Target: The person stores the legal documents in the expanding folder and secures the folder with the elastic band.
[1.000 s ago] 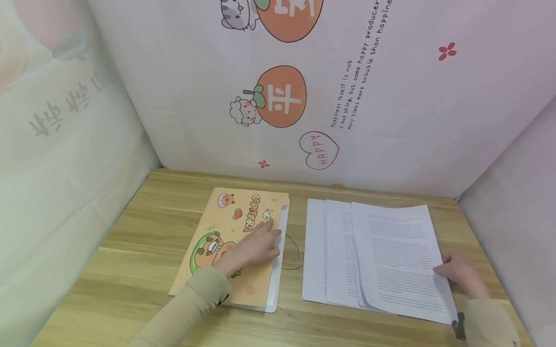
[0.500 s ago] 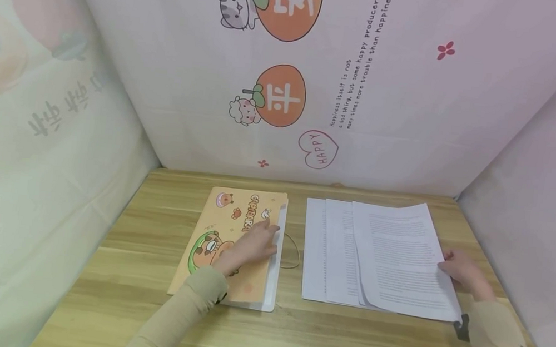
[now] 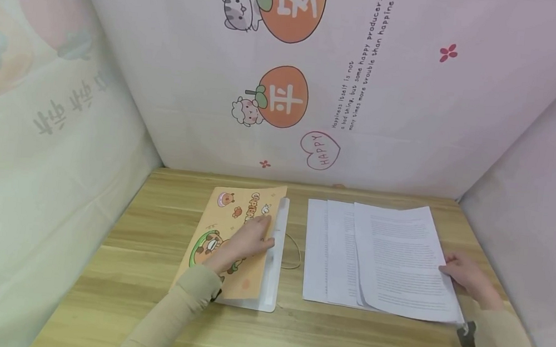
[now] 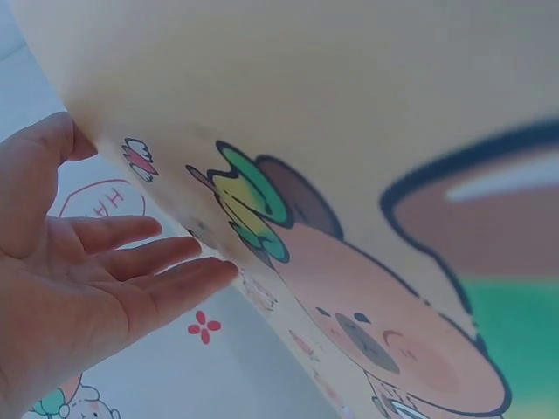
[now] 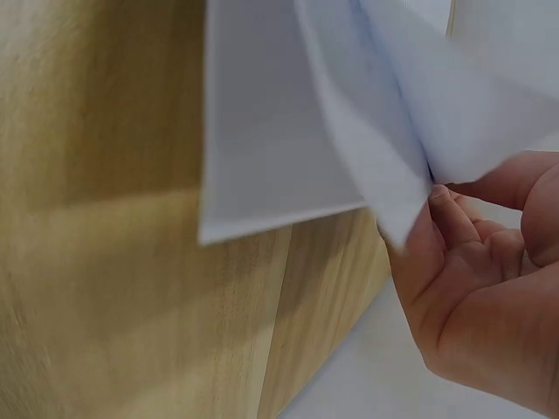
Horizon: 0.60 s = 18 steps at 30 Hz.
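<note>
An orange CAPYBARA folder [image 3: 225, 221] lies on the left half of the table [image 3: 292, 342], its top end near the far edge, its right side raised above a white inner sheet [image 3: 270, 290]; the left hand [image 3: 246, 240] rests on that printed cover, the grip spread with fingers extended and the thumb at the cover's free edge; a thin cord loop [image 3: 299, 252] curves between folder and papers; overlapping printed sheets [image 3: 400, 258] lie toward the table's far right corner; the right hand [image 3: 469, 276], near the right edge, pinches the sheets' outer side between thumb and fingers.
</note>
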Each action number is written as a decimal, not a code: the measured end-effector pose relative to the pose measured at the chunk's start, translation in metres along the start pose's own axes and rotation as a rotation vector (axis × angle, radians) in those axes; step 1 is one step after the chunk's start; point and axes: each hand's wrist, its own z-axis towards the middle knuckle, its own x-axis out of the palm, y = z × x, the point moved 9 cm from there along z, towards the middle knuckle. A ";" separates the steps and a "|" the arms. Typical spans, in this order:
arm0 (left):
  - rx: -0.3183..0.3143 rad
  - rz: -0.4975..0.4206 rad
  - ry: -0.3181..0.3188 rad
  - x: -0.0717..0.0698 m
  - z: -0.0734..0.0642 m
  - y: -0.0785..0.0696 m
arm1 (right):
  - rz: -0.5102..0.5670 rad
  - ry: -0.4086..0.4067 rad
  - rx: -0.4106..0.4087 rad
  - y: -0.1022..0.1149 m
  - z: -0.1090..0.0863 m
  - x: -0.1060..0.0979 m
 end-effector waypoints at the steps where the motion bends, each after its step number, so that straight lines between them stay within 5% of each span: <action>1: 0.001 -0.001 -0.003 -0.001 0.000 0.000 | -0.001 0.004 -0.010 0.000 -0.001 0.000; 9: -0.021 -0.018 0.001 -0.007 -0.002 0.003 | 0.035 0.035 -0.083 0.001 -0.003 0.002; 18: -0.109 -0.154 0.015 -0.017 -0.005 0.011 | 0.075 0.063 0.003 -0.006 -0.001 0.001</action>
